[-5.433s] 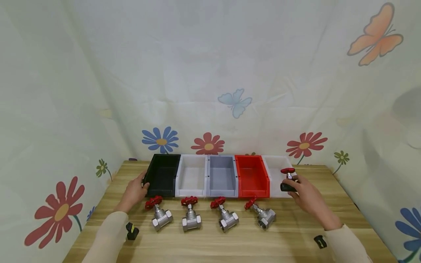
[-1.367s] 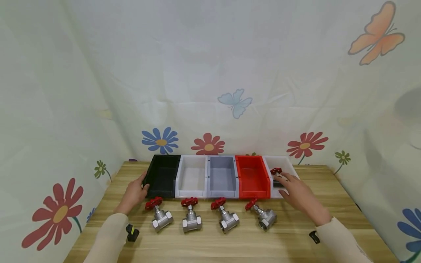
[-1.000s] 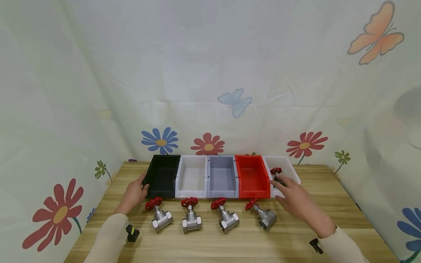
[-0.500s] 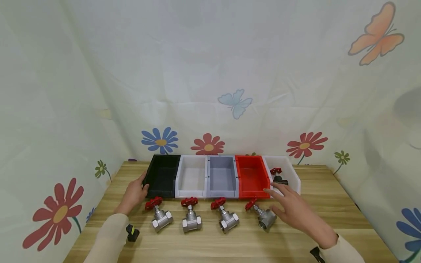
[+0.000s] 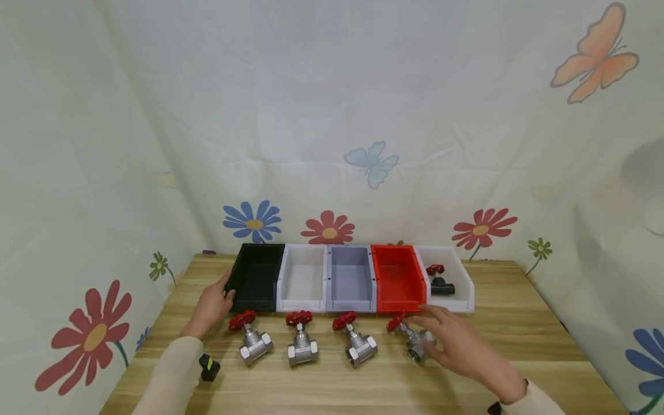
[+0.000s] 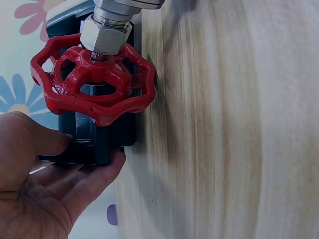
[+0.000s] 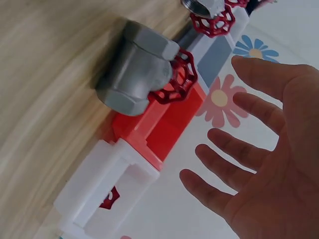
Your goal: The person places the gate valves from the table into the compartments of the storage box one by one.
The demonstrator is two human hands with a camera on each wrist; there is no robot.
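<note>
My left hand [image 5: 211,302] holds the left side wall of the black bin [image 5: 255,304], thumb over the wall and fingers outside. In the left wrist view the red handwheel [image 6: 94,84] of the leftmost valve partly covers that bin [image 6: 114,134]. With fingers spread and nothing in them, my right hand [image 5: 459,346] hovers at the rightmost steel globe valve [image 5: 418,343], overlapping its right end. That valve's body [image 7: 137,69] and red wheel [image 7: 182,79] show in the right wrist view. A black valve [image 5: 441,286] with a red handwheel lies in the right-hand white bin [image 5: 463,305].
Between the black and right-hand bins stand a white bin [image 5: 302,305], a grey bin [image 5: 351,304] and a red bin [image 5: 400,305], side by side. Three more steel valves [image 5: 255,346] lie in front of the row on the wooden table [image 5: 311,395]. A patterned curtain [image 5: 290,115] hangs behind.
My right hand lowered the black valve into the right-hand white bin, let go, and moved out toward the front left to the rightmost steel valve. The left hand stayed on the black bin.
</note>
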